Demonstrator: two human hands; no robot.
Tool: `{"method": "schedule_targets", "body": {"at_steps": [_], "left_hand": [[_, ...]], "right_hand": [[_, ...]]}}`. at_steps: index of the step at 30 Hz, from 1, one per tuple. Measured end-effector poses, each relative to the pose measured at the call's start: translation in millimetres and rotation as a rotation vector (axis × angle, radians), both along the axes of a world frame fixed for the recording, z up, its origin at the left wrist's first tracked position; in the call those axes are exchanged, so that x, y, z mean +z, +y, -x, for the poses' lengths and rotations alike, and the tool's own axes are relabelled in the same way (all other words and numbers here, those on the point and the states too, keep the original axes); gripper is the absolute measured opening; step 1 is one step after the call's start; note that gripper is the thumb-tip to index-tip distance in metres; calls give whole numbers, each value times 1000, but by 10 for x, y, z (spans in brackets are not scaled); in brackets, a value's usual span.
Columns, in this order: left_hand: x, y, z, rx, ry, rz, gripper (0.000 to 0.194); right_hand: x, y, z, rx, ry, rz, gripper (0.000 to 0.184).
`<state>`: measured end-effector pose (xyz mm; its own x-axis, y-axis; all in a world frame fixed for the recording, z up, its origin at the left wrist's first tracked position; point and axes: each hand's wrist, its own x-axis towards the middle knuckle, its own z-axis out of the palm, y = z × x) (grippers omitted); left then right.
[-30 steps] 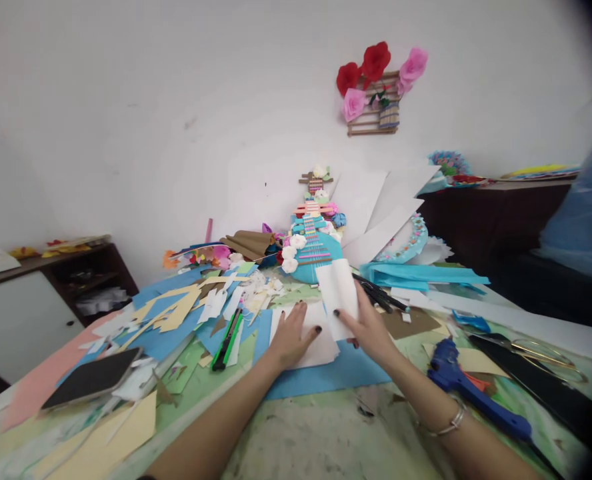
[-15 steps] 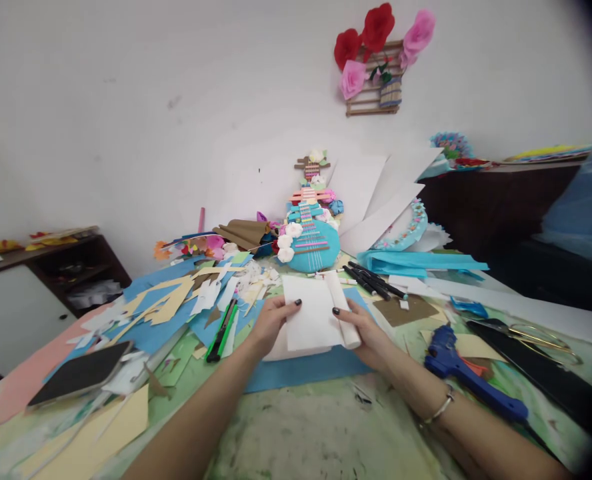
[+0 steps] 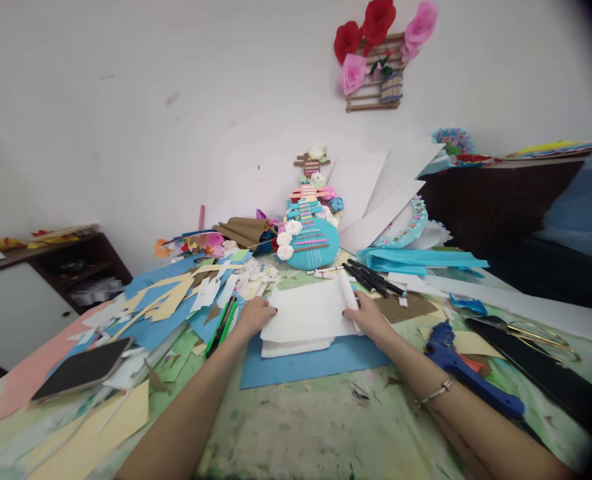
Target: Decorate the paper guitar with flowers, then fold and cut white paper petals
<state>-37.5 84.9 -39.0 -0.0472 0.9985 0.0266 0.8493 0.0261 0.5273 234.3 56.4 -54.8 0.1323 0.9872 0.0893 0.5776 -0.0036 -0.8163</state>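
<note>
A sheet of white paper [image 3: 306,310] stretches between my hands, with its right end rolled into a tube. My left hand [image 3: 257,316] pinches the flat left edge between thumb and fingers. On the other side, my right hand [image 3: 369,319] is closed around the rolled end [image 3: 349,297], its thumb in front. More white paper [image 3: 296,347] lies underneath, on top of a blue sheet [image 3: 316,365]. Just left of my left hand rests a green box cutter [image 3: 221,327].
Paper scraps [image 3: 176,293] and a phone [image 3: 83,370] cover the left side. Black markers [image 3: 373,277] lie behind my right hand. A blue glue gun [image 3: 469,373] and scissors [image 3: 541,337] are at right. A turquoise paper instrument [image 3: 313,243] leans against the wall.
My hands have moved apart, the left one leftward. The white paper has unrolled wider between them, and more of the blue sheet shows below.
</note>
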Motion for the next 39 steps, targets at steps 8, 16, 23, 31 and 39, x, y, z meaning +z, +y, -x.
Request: {"method": "schedule_targets", "body": {"at_steps": [8, 16, 23, 31, 39], "left_hand": [[-3, -143, -141, -36, 293, -239, 18], [-253, -221, -489, -571, 435, -209, 64], [-306, -204, -486, -549, 414, -143, 68], [-256, -231, -463, -527, 271, -162, 65], [-288, 25, -82, -77, 259, -353, 56]], "right_hand": [[59, -21, 16, 3, -170, -18, 42], [49, -12, 53, -24, -244, -44, 46], [373, -159, -281, -292, -529, -197, 57], [542, -273, -377, -447, 141, -580, 43], [429, -417, -73, 282, 592, -241, 34]]}}
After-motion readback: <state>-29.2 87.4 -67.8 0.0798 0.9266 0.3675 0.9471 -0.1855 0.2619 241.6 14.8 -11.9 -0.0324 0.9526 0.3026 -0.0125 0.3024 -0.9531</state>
